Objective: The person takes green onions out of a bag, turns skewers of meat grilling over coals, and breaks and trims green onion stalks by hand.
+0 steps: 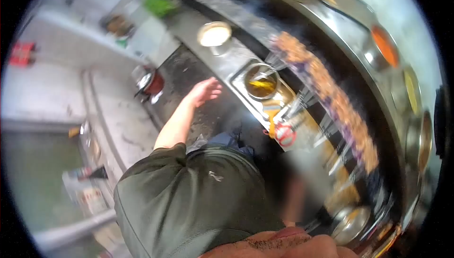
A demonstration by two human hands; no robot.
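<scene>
My left hand (205,91) is stretched forward over the dark floor, its fingers extended and nothing in them. It is just left of the narrow counter (243,98). My right forearm (295,196) shows as a smear at the lower right. A pale grey blur (309,170) covers where the right hand would be, so its fingers are hidden. Browned meat skewers (331,95) lie in a long row across a narrow grill. On the counter are a pot (261,82) holding dark liquid and something yellow, a yellow-handled brush (271,114) and red-handled scissors (285,135).
A white-topped container (214,36) stands farther along the counter. Beyond the grill are a bowl of orange-red contents (382,47) and several metal bowls. A metal bowl (351,222) sits at lower right. A reddish bucket (153,83) is on the left, near a white ledge.
</scene>
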